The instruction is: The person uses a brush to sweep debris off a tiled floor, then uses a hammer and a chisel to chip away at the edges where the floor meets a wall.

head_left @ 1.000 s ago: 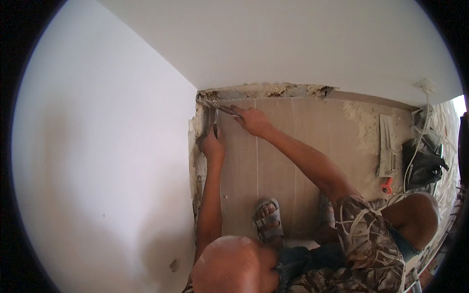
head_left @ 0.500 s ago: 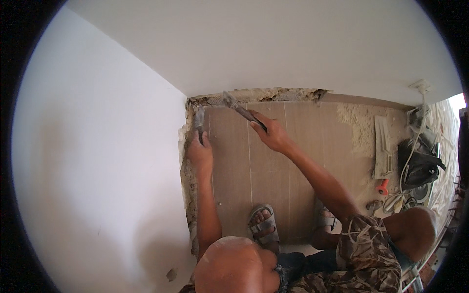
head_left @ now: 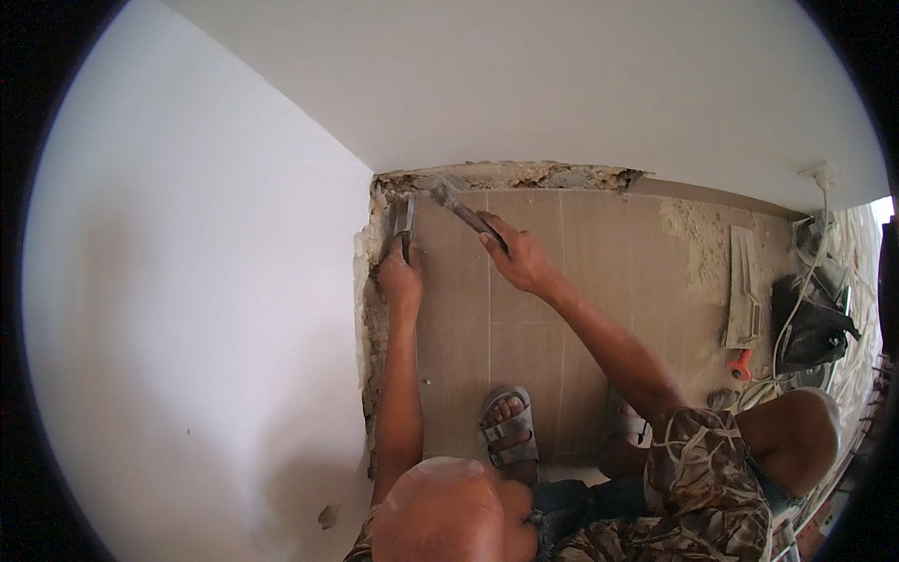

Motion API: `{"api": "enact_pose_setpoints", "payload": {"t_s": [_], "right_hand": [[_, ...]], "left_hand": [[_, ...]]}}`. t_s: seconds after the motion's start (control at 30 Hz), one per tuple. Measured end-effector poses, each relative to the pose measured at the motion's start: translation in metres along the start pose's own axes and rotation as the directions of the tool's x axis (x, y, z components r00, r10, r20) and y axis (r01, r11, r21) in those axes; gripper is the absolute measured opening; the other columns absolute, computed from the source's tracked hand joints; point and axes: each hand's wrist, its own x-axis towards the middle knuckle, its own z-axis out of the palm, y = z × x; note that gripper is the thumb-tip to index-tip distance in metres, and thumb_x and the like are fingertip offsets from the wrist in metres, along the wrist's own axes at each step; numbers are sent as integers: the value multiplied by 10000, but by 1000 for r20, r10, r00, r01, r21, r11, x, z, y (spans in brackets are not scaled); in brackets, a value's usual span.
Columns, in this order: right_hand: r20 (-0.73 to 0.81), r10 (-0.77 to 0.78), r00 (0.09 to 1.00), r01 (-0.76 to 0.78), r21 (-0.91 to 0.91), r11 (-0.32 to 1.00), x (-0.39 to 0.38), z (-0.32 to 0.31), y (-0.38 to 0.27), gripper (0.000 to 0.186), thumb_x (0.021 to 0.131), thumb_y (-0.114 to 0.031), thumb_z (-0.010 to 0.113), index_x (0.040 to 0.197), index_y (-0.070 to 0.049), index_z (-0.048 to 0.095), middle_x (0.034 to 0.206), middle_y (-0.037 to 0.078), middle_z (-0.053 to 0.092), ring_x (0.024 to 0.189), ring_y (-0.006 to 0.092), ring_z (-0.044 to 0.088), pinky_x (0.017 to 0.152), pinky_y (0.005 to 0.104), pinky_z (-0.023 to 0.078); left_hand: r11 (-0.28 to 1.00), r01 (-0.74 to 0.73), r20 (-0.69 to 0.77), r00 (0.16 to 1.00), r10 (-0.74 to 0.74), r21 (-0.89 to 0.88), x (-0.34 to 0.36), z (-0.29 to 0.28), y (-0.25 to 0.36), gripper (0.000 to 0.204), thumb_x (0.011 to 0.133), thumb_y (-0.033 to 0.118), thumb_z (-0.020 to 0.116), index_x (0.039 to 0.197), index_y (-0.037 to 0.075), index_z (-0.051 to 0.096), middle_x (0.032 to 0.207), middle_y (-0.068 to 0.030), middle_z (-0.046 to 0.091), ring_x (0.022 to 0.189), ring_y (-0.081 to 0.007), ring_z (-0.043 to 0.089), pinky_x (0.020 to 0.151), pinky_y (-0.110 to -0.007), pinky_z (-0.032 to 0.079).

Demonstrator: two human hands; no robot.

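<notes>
Rough tan masonry [head_left: 510,174] lies bare around the brown floor's [head_left: 524,290] far-left corner (brown skirting [head_left: 716,198] remains rightward); left hand [head_left: 401,281] clasps flat metal blade [head_left: 409,214], right hand [head_left: 521,258] grey hammer [head_left: 462,211].

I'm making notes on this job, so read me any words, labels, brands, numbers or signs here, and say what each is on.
No text can be read anywhere.
Hammer in the right hand and flat-bladed tool in the left hand: no readable marks.
Black bag: no lettering visible.
Wall socket: too small to tell.
</notes>
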Motion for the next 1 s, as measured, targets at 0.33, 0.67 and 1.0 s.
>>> {"api": "enact_pose_setpoints", "payload": {"t_s": [0.33, 0.67, 1.0], "right_hand": [[-5, -5, 1000, 5, -46, 999, 24, 19, -21, 436, 990, -293, 515, 1369, -82, 482, 764, 244, 621, 686, 413, 634, 639, 487, 473], [72, 22, 997, -8, -186, 983, 56, 51, 5, 481, 966, -331, 534, 1406, -152, 458, 822, 254, 654, 750, 443, 644, 671, 528, 505], [90, 51, 995, -39, -132, 990, 49, 45, -8, 471, 996, -362, 456, 1436, -197, 421, 857, 275, 648, 804, 456, 636, 735, 548, 504]], "left_hand": [[999, 21, -2, 1000, -21, -43, -4, 5, 2, 468, 983, 343, 506, 1267, -24, 575, 1045, -308, 651, 986, -449, 639, 862, -470, 508], [998, 40, 30, 999, -42, 49, 1, 19, -10, 469, 976, 352, 511, 1263, -16, 564, 1008, -304, 657, 933, -460, 646, 837, -491, 506], [1000, 23, 52, 998, -23, -1, -3, 17, -10, 477, 966, 322, 529, 1292, -26, 538, 1078, -306, 641, 984, -473, 626, 854, -501, 497]]}}
